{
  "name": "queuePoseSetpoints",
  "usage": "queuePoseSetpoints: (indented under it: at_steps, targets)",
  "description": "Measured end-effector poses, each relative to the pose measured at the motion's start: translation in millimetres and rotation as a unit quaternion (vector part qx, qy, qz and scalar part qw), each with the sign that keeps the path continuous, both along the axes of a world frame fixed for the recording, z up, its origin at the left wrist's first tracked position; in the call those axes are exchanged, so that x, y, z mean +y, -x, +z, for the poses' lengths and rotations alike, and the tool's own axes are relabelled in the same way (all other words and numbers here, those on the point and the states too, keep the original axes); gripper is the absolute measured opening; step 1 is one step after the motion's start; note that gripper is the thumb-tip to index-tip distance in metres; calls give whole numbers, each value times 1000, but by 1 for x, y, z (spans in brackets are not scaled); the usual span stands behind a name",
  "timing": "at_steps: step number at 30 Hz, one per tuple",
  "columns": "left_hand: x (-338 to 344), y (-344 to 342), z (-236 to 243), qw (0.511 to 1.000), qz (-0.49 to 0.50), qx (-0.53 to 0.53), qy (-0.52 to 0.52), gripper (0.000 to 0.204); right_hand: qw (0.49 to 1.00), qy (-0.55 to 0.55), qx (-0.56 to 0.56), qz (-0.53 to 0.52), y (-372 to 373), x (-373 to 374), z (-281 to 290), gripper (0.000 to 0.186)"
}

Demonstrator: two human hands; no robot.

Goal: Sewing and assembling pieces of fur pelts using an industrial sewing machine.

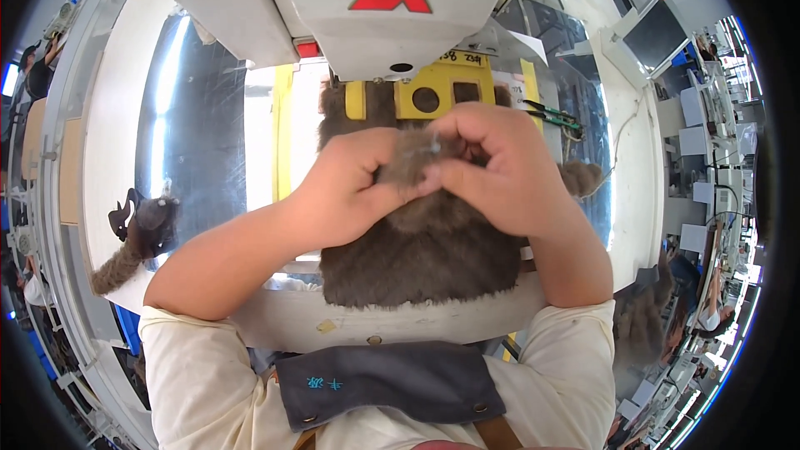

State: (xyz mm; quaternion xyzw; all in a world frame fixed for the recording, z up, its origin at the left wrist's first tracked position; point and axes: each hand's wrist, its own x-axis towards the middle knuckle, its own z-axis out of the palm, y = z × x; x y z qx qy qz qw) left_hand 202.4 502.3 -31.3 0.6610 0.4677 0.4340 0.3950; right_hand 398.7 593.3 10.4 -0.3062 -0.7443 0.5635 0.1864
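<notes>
My left hand (346,187) is closed around one side of a small brown plush fur piece (408,162). The other side is pinched between the thumb and fingers of my right hand (508,171). A small pale spot shows on top of this piece. Underneath lies a larger dark brown fur panel (421,267), whose near edge reaches the front of the table. Just beyond my fingers, a yellow plate (406,102) with round and square cutouts sits over the panel's far part. My hands partly cover both fur pieces.
A white machine head (333,21) with a red emblem hangs close beyond my hands. Green-handled snips (560,117) and a brown fur tuft (581,177) lie at the right. More fur and a black piece (150,225) are on the left. A screen (656,36) stands far right.
</notes>
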Motion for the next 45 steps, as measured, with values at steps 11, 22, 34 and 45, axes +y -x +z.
queuePoseSetpoints:
  at_steps: [11, 22, 34, 45]
  targets:
    - [8, 16, -13, 947, 171, -77, 261, 27, 956, -210, -205, 26, 54, 50, -28, 23]
    - [12, 39, -16, 841, 44, 499, -206, 56, 934, -342, -100, 8, 64, 68, -52, 26]
    - [33, 32, -21, 815, 86, 516, -248, 27, 933, -347, -93, 11, 66, 84, -51, 20]
    - [35, 33, -21, 823, 73, 516, -225, 27, 981, -102, -156, -53, 64, 83, -27, 17]
